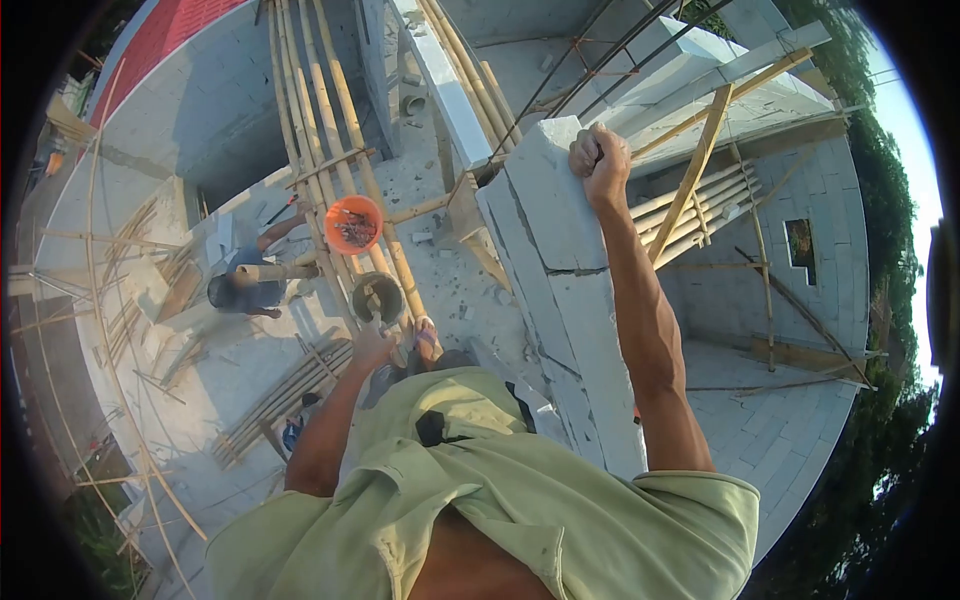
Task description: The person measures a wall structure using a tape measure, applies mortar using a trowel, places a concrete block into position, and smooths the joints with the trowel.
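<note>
**Left hand (372,348) at the dark bucket, right hand (603,165) on the block wall**

The single dark bucket (394,306) sits among bamboo poles (342,90), left of the block wall (577,315). The left arm reaches down to its near rim; I cannot tell whether that hand grips it. The right arm stretches far, fingers curled at the end block (553,190); whether they clamp it, I cannot tell. Beyond stands one orange bucket (345,247); farther left, one other person (255,290).

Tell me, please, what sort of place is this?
Most likely a building site: a bare block wall, bamboo poles laid side by side, and a dark bucket at the left hand.
</note>
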Tool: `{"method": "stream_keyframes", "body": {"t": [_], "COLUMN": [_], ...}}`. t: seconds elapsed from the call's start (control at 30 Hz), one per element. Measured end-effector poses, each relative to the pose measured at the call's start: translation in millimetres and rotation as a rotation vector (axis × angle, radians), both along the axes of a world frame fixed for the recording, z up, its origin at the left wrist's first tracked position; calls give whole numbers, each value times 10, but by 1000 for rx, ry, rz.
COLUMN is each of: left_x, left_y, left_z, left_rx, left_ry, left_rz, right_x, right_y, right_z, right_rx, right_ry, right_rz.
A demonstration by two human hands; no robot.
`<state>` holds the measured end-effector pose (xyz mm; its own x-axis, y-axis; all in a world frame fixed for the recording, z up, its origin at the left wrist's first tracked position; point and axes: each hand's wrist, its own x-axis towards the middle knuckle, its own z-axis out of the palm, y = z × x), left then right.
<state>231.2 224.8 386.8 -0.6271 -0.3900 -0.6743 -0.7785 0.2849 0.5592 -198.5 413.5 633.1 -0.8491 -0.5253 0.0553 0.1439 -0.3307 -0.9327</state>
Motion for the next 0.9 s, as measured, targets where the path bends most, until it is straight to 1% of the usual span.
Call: {"method": "stream_keyframes", "body": {"t": [0.03, 0.07, 0.13, 0.17, 0.2, 0.23, 0.27, 0.3, 0.33, 0.37, 0.4, 0.43, 0.47, 0.5, 0.53, 0.57, 0.63, 0.67, 0.7, 0.73, 0.77, 0.8, 0.83, 0.9], "left_x": [510, 1072, 2009, 2241, 2478, 2814, 3191, 3635, 3863, 3835, 3711, 3562, 3478, 3423, 3349, 3205, 2833, 2761, 2716, 2761, 2810, 2607, 2301, 1903], "left_y": [-119, -210, -161, -160, -158, -92, -8, 156, 226, 246, 388, 537, 608, 617, 682, 712, 577, 614, 557, 533, 532, 372, 202, -89], "left_z": [-355, -767, -914, -747, -570, -668, -910, -1215, -1406, -1352, -1119, -1023, -1078, -1161, -1272, -1327, -1438, -1633, -1925, -2369, -2757, -2841, -2825, -3041], "left_rx": [-201, -396, -266, -196, -123, -162, -203, -183, -165, -166, -58, 50, 50, 70, 93, 98, 171, 124, 72, 106, 141, 163, 184, 3], "left_ry": [7, 1, -195, -270, -345, -382, -412, -394, -373, -382, -369, -353, -371, -311, -250, -270, -191, -154, -109, -102, -99, -167, -235, -182], "left_rz": [-389, -774, -8, 78, 156, 165, 175, 158, 140, 151, 370, 592, 601, 611, 627, 633, 644, 626, 596, 589, 589, 574, 558, 482], "right_x": [35, 61, 395, 602, 797, 1012, 1225, 1448, 1672, 1883, 2115, 2352, 2596, 2843, 3061, 3224, 3466, 3567, 3667, 3837, 3974, 3952, 3919, 3942], "right_y": [10, 22, -42, -101, -150, -225, -301, -359, -439, -470, -424, -356, -296, -242, -176, -169, -327, -373, -424, -387, -359, -510, -675, -922], "right_z": [65, 105, 342, 368, 298, 151, -113, -460, -822, -1311, -1897, -2411, -2878, -3342, -3771, -4071, -4496, -4703, -5178, -5842, -6316, -6557, -6772, -7146], "right_rx": [-3, -66, -77, -64, -79, -44, 39, 240, 430, 691, 853, 915, 974, 973, 1105, 1237, 1237, 1237, 1243, 1269, 1288, 1334, 1372, 1297], "right_ry": [8, 38, 228, 305, 342, 269, 191, 69, -24, -12, 38, 33, 24, 7, 45, 85, 82, 100, 83, 248, 415, 482, 549, 695], "right_rz": [9, 36, 16, 13, 69, 92, 109, 114, 188, 261, 358, 452, 544, 553, 657, 764, 772, 779, 782, 762, 750, 882, 1017, 1087]}}
